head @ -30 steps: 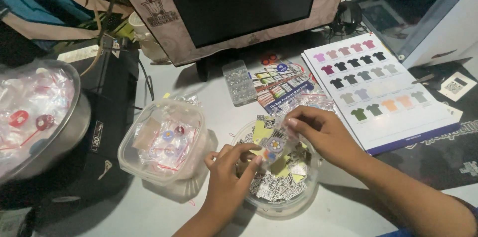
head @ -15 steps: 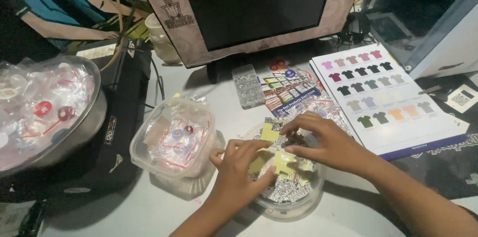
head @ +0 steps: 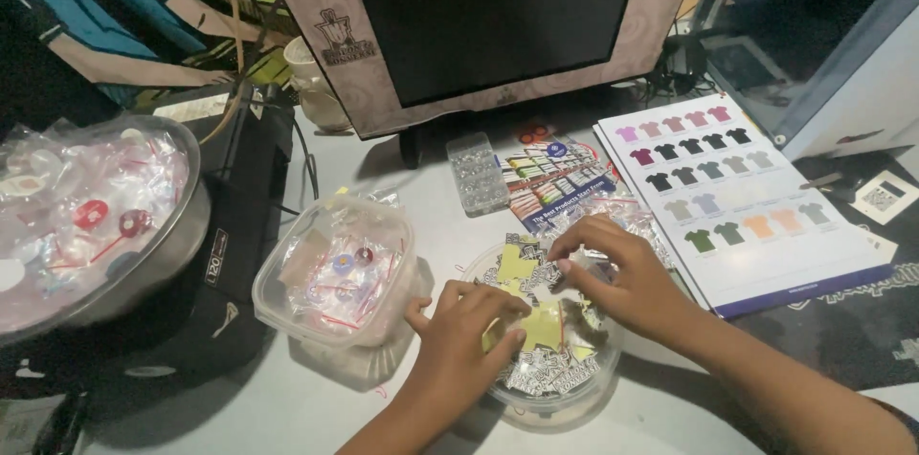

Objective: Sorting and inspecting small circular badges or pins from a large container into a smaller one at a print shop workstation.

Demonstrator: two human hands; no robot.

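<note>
A round, clear plastic tub (head: 550, 398) is set upright on the pale table, near its front edge. It is filled nearly to the rim with small die-cut stickers (head: 546, 374), printed in black and white, lying loose and overlapped at all angles. Several are turned face down, so that their pale yellow backing paper (head: 515, 266) is shown; one larger yellow piece (head: 544, 326) lies near the middle of the heap. The printed designs are too small to be made out, and much of the pile is covered from view.
</note>
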